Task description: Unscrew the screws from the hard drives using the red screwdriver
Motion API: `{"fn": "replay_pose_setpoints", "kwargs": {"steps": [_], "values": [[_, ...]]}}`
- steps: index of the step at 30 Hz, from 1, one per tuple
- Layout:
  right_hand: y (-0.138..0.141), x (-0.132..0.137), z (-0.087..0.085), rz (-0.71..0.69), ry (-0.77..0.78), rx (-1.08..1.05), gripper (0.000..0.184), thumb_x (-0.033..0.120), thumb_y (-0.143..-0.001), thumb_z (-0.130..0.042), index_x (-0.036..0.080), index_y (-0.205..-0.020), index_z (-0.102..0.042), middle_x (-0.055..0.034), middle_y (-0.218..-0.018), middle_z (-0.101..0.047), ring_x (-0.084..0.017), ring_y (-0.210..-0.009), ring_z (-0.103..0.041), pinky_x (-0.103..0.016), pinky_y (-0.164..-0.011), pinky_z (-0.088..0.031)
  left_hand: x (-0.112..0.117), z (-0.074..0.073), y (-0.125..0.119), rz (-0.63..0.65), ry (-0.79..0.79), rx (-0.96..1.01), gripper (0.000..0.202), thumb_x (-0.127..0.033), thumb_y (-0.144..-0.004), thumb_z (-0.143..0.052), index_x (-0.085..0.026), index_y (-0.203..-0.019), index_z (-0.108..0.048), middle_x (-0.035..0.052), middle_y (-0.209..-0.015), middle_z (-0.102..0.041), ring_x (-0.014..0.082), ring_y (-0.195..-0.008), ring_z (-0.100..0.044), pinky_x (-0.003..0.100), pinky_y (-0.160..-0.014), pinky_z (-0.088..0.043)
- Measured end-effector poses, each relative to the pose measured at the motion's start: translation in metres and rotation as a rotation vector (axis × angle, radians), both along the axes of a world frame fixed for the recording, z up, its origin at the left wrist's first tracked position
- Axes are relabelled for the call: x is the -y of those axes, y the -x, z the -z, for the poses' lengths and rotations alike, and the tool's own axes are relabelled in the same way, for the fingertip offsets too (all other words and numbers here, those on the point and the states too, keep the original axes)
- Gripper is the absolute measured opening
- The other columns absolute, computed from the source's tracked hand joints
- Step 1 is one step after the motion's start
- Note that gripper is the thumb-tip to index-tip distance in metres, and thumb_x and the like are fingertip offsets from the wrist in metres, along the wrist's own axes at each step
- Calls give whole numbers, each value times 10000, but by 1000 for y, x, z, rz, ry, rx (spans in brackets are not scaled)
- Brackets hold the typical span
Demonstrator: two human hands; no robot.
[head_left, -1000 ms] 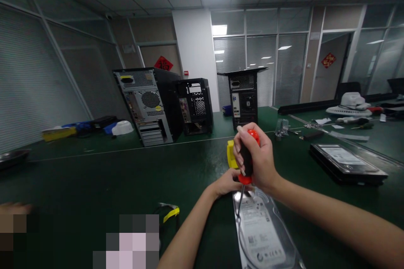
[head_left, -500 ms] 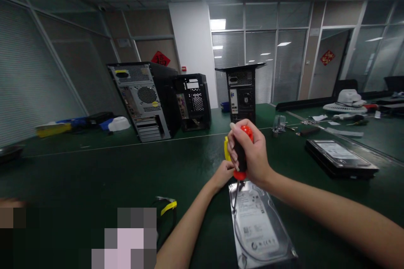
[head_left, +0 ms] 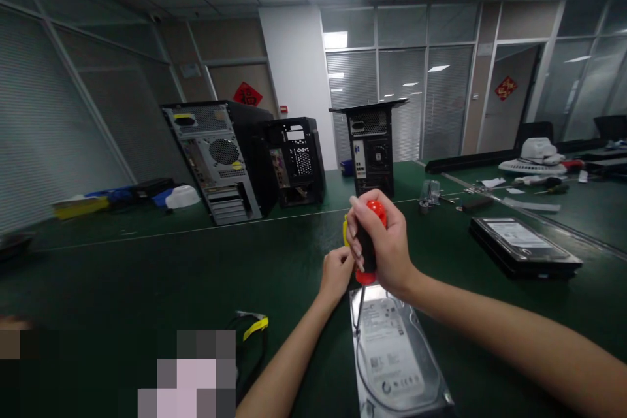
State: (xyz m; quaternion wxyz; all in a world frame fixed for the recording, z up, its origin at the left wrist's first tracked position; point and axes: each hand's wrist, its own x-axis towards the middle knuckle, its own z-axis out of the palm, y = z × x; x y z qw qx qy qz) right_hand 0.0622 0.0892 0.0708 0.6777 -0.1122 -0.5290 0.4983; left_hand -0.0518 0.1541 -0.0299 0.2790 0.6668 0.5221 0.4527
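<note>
A silver hard drive (head_left: 394, 359) lies flat on the green table (head_left: 147, 274) in front of me. My right hand (head_left: 385, 245) is closed round the red and black handle of a screwdriver (head_left: 365, 255) held upright, its tip down on the drive's far left corner. My left hand (head_left: 336, 272) rests closed at the drive's far edge, just left of the screwdriver shaft. Something yellow (head_left: 345, 230) shows partly behind my hands.
Three computer tower cases (head_left: 220, 160) (head_left: 298, 160) (head_left: 373, 150) stand at the back of the table. A second hard drive (head_left: 524, 245) lies to the right. A yellow-tagged cable (head_left: 252, 330) lies near left. Tools and parts sit at far right, clutter at far left.
The view has shifted slightly, so the hands and drive sit a little lower-left. My left hand has drawn closer to the screwdriver shaft. The right hand keeps its grip.
</note>
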Motion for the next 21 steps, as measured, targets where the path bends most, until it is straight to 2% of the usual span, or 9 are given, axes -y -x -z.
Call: {"fn": "replay_pose_setpoints", "kwargs": {"steps": [4,6,9,11,14,15,18,21], "values": [[-1,-1,-2,14,2,-14,206,376,-793,-529,214,-722,-423,74,-528,-425,-37,-357,-371,-149,-296,-306,14,2,7,-201,-67,-69,349,-333,-798,-417,-142,-558,-584,18,-547,-587,151,-558,-539,236,-584,-386],[0,-1,-2,11,5,-3,215,388,-786,-533,216,-723,-419,73,-541,-435,-37,-360,-371,-148,-294,-302,23,2,10,-241,-47,-55,357,-361,-806,-404,-141,-606,-601,30,-602,-618,166,-607,-569,242,-603,-405],[2,-1,-3,-28,-4,29,220,394,-787,-528,219,-725,-412,74,-545,-441,-37,-355,-364,-150,-292,-305,41,1,10,-221,11,24,349,-385,-822,-379,-142,-806,-630,58,-807,-662,190,-742,-608,260,-641,-448],[2,-2,-2,-49,-10,36,209,389,-788,-526,221,-742,-411,75,-554,-444,-37,-357,-367,-145,-293,-308,56,4,7,-205,69,124,349,-371,-835,-364,-150,-983,-590,77,-986,-636,200,-882,-603,281,-709,-471],[3,-5,-1,-103,1,26,223,385,-770,-548,243,-833,-388,79,-590,-466,-42,-374,-390,-137,-292,-317,86,15,1,-311,68,320,395,-359,-844,-358,-182,-1180,-463,92,-1255,-485,206,-1153,-462,339,-924,-403],[2,-6,-1,-134,9,29,252,388,-764,-555,251,-861,-368,82,-598,-474,-46,-380,-401,-137,-295,-328,97,21,-1,-327,114,351,419,-371,-832,-386,-196,-1209,-440,91,-1292,-449,212,-1204,-408,355,-966,-371],[0,-10,-1,-219,4,39,290,400,-761,-558,254,-869,-332,81,-621,-497,-56,-406,-445,-148,-323,-372,133,35,-3,-209,240,374,563,-391,-756,-516,-226,-1278,-384,114,-1308,-432,258,-1238,-359,400,-981,-367],[-6,-13,-1,-259,-20,17,233,383,-775,-546,228,-830,-381,54,-686,-513,-59,-474,-493,-171,-400,-430,157,39,-5,-41,339,304,834,-322,-583,-694,-291,-1325,-314,104,-1316,-423,302,-1248,-330,449,-982,-367]]}}
